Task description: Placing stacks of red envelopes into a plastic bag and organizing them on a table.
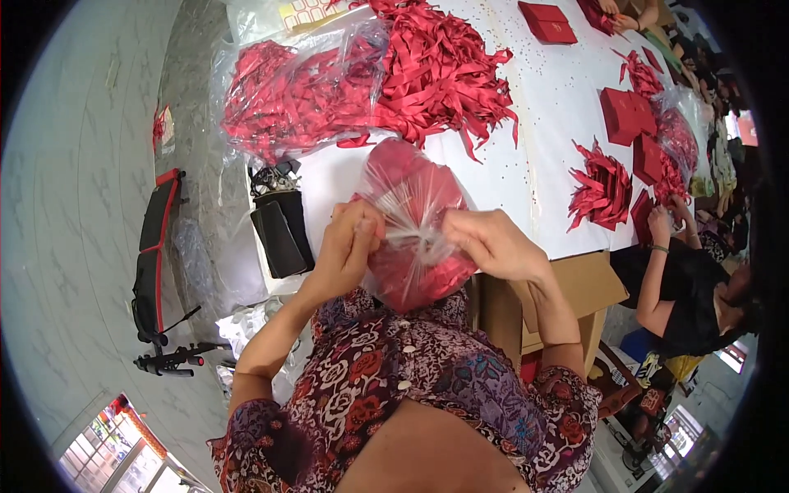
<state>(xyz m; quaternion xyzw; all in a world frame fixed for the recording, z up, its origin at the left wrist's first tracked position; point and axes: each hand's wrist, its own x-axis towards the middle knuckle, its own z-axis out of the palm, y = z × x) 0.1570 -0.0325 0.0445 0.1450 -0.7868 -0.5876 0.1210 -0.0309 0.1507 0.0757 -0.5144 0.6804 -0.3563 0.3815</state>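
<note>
A clear plastic bag (415, 185) filled with red pieces, perhaps ribbons, sits in front of me at the table's near edge. Its gathered neck lies between my hands, twisted or knotted at the middle. My left hand (355, 234) is closed on the plastic at the left of the neck. On the other side, my right hand (497, 244) pinches the plastic with fingers curled. Beyond the bag lies a big heap of loose red ribbons (440, 74), beside a larger open clear bag of red ribbons (288, 99).
A black phone-like case (282, 234) and cables (275, 178) lie left of the bag. An open cardboard box (583, 283) stands at my right. Along the white table (493, 185) are red boxes (627, 115) and a ribbon bundle (604, 189). Co-workers' hands (662, 223) work at the right.
</note>
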